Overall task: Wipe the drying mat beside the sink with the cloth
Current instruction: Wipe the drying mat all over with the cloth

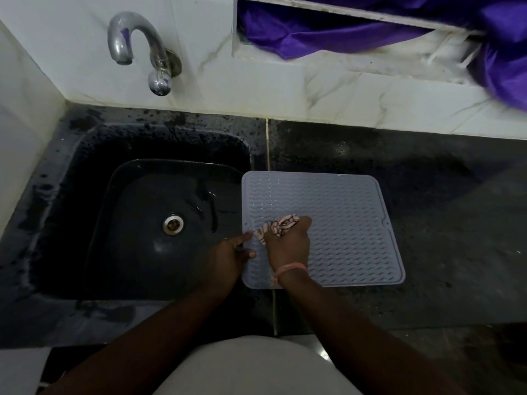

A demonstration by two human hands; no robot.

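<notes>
- Black speckled stone makes up the counter [427, 223], and the dark sink [159, 223] is set into it on my left, with a round metal drain [173, 224] in its smooth basin and a wet sheen near the mat side.
- Chrome tap [137, 47] curves out of the white marbled wall tiles [285, 89] above the sink.
- Purple fabric [356, 27] spills from a white-framed opening at the upper right, well apart from my hands.
- Nothing stands on the drying mat [356, 223]; it lies flat on the counter just beside the sink, its left edge reaching over the sink's rim.
- It is a pale grey-blue, rubbery-looking rectangle with rounded corners, a raised rim and rows of small wavy ridges.
- My right hand [288, 246], with a pinkish thread band [289, 270] at the wrist, is curled round the cloth [281, 225], a bunched pale piece with dark markings, pressing it onto the mat's left-middle part.
- My left hand [231, 255] holds the mat's left edge, forefinger stretched on top and thumb against it.
</notes>
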